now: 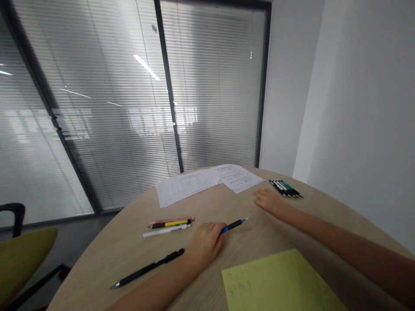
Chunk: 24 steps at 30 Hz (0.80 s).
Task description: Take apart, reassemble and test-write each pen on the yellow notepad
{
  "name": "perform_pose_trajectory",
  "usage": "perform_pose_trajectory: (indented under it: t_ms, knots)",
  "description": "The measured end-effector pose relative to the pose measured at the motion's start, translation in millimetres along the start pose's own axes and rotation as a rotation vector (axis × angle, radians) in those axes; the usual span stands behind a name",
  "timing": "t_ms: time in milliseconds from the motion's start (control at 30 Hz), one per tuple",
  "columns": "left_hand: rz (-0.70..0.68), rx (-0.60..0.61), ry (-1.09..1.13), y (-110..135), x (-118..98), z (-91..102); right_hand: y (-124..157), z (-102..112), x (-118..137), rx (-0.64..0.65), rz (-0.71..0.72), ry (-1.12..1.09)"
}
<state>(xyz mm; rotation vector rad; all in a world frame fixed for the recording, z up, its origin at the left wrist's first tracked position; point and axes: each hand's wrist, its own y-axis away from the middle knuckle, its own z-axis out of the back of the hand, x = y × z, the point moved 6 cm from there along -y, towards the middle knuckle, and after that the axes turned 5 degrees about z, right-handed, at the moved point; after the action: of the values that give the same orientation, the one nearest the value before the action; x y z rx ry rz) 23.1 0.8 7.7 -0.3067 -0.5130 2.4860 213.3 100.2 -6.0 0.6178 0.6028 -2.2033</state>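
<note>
My left hand (205,242) is closed around a blue and black mechanical pencil (234,225), whose tip points right, low over the table. Fingers stretched out, my right hand (266,200) rests at or just above the tabletop with nothing visible in it. Just right of that hand lies a row of several pens (285,189) with black, white and green barrels. Beyond the left hand lie a white pen (166,231), a yellow and black pen (170,223) and a pinkish one (177,219). A black mechanical pencil (147,268) lies beside the left forearm.
A yellow sheet with faint handwriting (275,280) lies at the near edge. Printed white papers (191,185) overlap at the table's far side. The round wooden table (129,233) faces a glass partition with blinds (214,86). An olive chair (26,259) stands at left.
</note>
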Motion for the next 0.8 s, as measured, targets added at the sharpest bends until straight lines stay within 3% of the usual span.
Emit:
perform_pose_trajectory:
  t_ms: [467, 600, 700, 800]
  knots:
    - [0.000, 0.044, -0.012, 0.2, -2.7, -2.7, -17.1, -6.5, 13.3, -0.032, 0.115, 0.008]
    - [0.021, 0.057, -0.015, -0.9, -2.3, -1.5, -16.0, 2.6, 13.9, -0.094, 0.119, -0.037]
    - [0.046, 0.064, -0.026, -1.6, -1.3, -0.9, -8.1, 25.7, 7.5, -0.309, -0.068, -0.304]
    - [0.057, 0.062, -0.032, -1.4, -0.9, -0.2, 9.8, 36.0, -3.6, -0.482, -0.488, -0.893]
